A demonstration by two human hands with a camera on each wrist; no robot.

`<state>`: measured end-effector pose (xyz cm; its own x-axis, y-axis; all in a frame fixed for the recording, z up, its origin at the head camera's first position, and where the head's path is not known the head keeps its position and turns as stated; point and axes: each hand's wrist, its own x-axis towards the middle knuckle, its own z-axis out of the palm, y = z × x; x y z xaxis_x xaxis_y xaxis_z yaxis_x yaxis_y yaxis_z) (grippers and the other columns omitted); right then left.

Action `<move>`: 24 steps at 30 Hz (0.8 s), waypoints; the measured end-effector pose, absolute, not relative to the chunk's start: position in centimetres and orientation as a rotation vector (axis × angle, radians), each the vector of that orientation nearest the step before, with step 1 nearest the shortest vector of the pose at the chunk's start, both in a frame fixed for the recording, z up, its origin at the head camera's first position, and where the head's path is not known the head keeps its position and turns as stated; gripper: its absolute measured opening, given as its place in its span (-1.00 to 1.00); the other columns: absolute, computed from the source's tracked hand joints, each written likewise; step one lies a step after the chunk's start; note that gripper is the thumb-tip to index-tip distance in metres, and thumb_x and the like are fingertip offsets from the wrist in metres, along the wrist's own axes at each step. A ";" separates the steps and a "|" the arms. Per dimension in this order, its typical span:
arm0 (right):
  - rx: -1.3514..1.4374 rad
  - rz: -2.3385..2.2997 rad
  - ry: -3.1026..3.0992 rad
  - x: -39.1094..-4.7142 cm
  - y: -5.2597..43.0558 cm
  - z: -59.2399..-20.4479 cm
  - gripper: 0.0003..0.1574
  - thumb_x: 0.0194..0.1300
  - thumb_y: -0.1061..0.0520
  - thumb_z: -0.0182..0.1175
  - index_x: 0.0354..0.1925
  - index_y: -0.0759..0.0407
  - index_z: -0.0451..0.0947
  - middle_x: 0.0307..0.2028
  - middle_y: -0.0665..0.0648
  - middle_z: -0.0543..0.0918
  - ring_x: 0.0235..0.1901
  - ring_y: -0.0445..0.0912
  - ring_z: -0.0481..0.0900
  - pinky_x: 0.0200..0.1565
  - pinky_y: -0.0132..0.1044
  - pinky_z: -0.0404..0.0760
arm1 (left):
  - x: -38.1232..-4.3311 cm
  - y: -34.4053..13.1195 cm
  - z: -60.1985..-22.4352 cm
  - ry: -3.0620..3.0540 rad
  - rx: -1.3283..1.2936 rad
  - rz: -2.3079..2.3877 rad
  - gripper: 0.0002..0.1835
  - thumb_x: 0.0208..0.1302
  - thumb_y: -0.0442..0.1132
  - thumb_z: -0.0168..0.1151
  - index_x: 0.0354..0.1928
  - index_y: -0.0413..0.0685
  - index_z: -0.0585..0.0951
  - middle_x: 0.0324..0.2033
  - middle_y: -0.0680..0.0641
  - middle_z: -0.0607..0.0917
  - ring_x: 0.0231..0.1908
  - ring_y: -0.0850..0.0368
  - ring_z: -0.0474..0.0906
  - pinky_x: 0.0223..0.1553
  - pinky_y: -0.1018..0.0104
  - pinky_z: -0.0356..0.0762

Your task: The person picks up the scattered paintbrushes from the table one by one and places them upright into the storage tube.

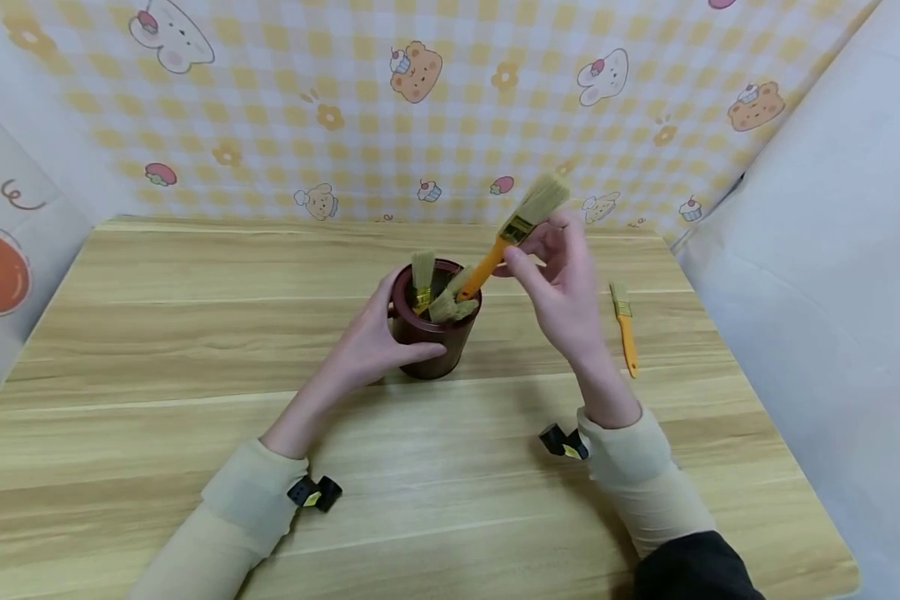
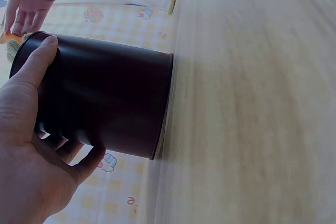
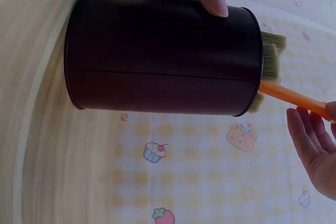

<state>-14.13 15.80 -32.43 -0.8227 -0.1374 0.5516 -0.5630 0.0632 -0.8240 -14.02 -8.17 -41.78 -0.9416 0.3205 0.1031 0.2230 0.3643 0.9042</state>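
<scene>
A dark brown cylindrical can (image 1: 461, 337) stands upright on the table, with several paintbrushes (image 1: 423, 273) in it, bristles up. My left hand (image 1: 367, 337) grips the can's left side, thumb across the front; in the left wrist view its fingers curl round the can (image 2: 110, 93). Between thumb and fingers, my right hand (image 1: 570, 292) pinches a paintbrush (image 1: 487, 271) near its metal band. This brush leans with its bristles up to the right, the orange handle's end at the can's mouth. The right wrist view shows the orange handle (image 3: 291, 98) reaching the can's rim.
Another paintbrush (image 1: 625, 329) with an orange handle lies on the table right of my right hand. The wood-grain table (image 1: 195, 333) meets a checked, cartoon-printed backdrop (image 1: 270, 108) at the back. A white covering (image 1: 817, 250) hangs along the right side.
</scene>
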 end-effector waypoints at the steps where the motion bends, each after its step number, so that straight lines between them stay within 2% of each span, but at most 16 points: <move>1: 0.701 1.798 -2.058 -14.1 15.7 -32.5 -0.63 0.43 0.43 0.14 0.08 0.12 0.37 -0.21 0.04 0.63 -0.22 -0.14 0.71 -0.13 -0.14 0.79 | -14.0 -8.2 -41.8 2.518 0.504 1.648 0.23 -0.06 0.09 0.68 0.59 0.44 0.07 0.44 0.05 0.41 0.37 -0.01 0.44 0.40 -0.15 0.38; 5: 0.703 1.641 -2.239 -13.9 15.4 -32.9 -0.66 0.42 0.37 0.20 0.12 0.31 0.40 -0.16 0.16 0.67 -0.16 -0.13 0.72 -0.11 -0.27 0.76 | -14.0 -8.1 -41.8 2.516 0.516 1.655 0.23 -0.05 0.06 0.69 0.60 0.41 0.08 0.44 0.04 0.41 0.37 -0.01 0.43 0.39 -0.13 0.40; 8: 0.743 1.498 -2.341 -13.8 15.3 -33.1 -0.64 0.42 0.31 0.26 0.12 0.34 0.46 -0.10 0.22 0.69 -0.13 -0.11 0.71 -0.09 -0.36 0.71 | -14.1 -8.0 -41.8 2.514 0.528 1.662 0.23 -0.05 0.05 0.69 0.60 0.40 0.08 0.44 0.04 0.41 0.38 0.00 0.43 0.39 -0.12 0.42; 16: 0.821 1.299 -2.365 -13.8 14.9 -33.4 -0.73 0.38 0.25 0.33 0.01 0.27 0.59 -0.18 0.15 0.72 -0.23 -0.12 0.67 -0.06 -0.27 0.70 | -14.2 -8.0 -41.9 2.520 0.545 1.665 0.22 -0.04 0.06 0.68 0.60 0.43 0.07 0.44 0.05 0.41 0.38 0.02 0.43 0.37 -0.10 0.43; 20: 0.849 1.149 -2.421 -14.0 14.5 -33.7 -0.78 0.36 0.20 0.37 -0.04 0.20 0.66 -0.19 0.12 0.75 -0.17 -0.09 0.68 -0.03 -0.18 0.67 | -14.2 -8.0 -41.9 2.526 0.540 1.663 0.22 -0.04 0.07 0.68 0.60 0.44 0.06 0.44 0.04 0.41 0.37 0.01 0.43 0.37 -0.11 0.42; 24: 0.875 1.120 -2.427 -14.2 14.3 -34.0 -0.62 0.35 0.19 0.38 0.12 0.17 0.67 -0.09 0.12 0.78 -0.02 -0.05 0.66 0.06 -0.11 0.63 | -14.1 -8.1 -41.9 2.517 0.534 1.671 0.22 -0.04 0.07 0.68 0.59 0.46 0.07 0.44 0.05 0.41 0.38 0.02 0.43 0.38 -0.11 0.41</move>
<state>-14.18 14.32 -34.00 -0.7580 -0.3941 0.5197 -0.6512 0.5028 -0.5685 -14.11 -8.08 -41.90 -0.9368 0.3252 0.1288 0.2449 0.3468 0.9054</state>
